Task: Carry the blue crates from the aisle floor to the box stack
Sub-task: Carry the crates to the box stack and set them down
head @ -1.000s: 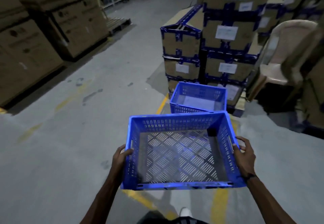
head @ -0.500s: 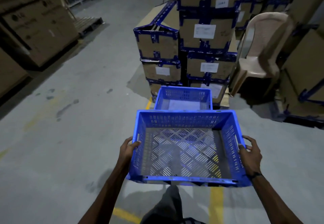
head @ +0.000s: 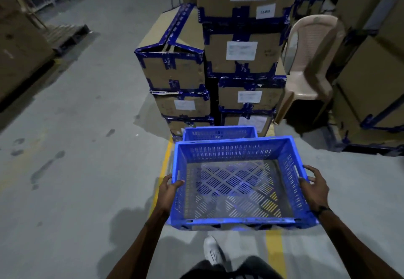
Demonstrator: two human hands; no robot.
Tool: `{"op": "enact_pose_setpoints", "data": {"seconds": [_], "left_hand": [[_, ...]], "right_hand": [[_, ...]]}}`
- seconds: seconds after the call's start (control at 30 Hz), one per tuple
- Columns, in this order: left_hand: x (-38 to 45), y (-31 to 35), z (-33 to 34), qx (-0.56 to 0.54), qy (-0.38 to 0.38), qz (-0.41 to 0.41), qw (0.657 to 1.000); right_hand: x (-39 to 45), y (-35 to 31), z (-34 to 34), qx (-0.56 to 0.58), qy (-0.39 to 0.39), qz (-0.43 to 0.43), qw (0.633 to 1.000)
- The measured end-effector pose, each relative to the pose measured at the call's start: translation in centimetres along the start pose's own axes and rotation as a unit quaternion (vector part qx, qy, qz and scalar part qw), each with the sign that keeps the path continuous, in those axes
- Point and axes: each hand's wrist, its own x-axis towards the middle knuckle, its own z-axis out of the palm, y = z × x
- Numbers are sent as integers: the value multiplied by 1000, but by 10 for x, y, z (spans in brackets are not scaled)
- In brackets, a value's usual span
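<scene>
I hold an empty blue slotted crate (head: 238,187) level in front of me, above the floor. My left hand (head: 168,191) grips its left wall and my right hand (head: 313,189) grips its right wall. Just beyond it a second blue crate (head: 219,132) sits on the floor, mostly hidden behind the held one, against the foot of the box stack (head: 218,68). The stack is cardboard boxes bound with blue tape and white labels, several high.
A beige plastic chair (head: 310,60) stands right of the stack, with more taped boxes (head: 376,64) beyond it. Large cartons (head: 19,44) and a wooden pallet (head: 65,33) line the left side. Yellow floor lines (head: 162,169) run under the crates. My white shoe (head: 212,252) shows below.
I have walked forward with the crate; the box stack and the floor crate are now much closer, and the held crate covers more of the floor crate.
</scene>
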Motion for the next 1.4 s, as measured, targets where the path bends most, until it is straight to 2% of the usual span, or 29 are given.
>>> {"op": "enact_pose_setpoints", "data": {"seconds": [0.23,0.37,0.53,0.73,0.83,0.97,1.07,1.17,1.27,1.3,1.4], "left_hand": [[77,22,34,42,-22,-21,999],[136,6,56,77,-21,-37,996],[143,49,98,130,-34,-30,990],[191,38,121,174,-54,-73,981],[187,40,128,233,-78,-63,967],[179,35,130,240,-61,-56,967],[186,9,123,257,-67,-26,964],[204,-29,112,297,-94,-34,950],[184,-6,118,360,-116,-87,922],[165,22,128,374,-125,-96,914],[152,46,141,404,-141,-102,898]], "right_hand": [[65,-9,24,-13,9,22,1000],[98,-5,37,-16,4,33,999],[143,8,50,-22,-4,19,1000],[188,19,60,-47,-39,17,998],[202,17,62,-45,-50,19,998],[217,11,65,-43,-76,13,996],[227,9,70,-34,-88,10,995],[238,13,72,-33,-93,5,995],[248,21,75,-32,-104,-6,994],[251,24,76,-29,-109,-7,994],[257,21,77,-23,-132,-7,991]]}}
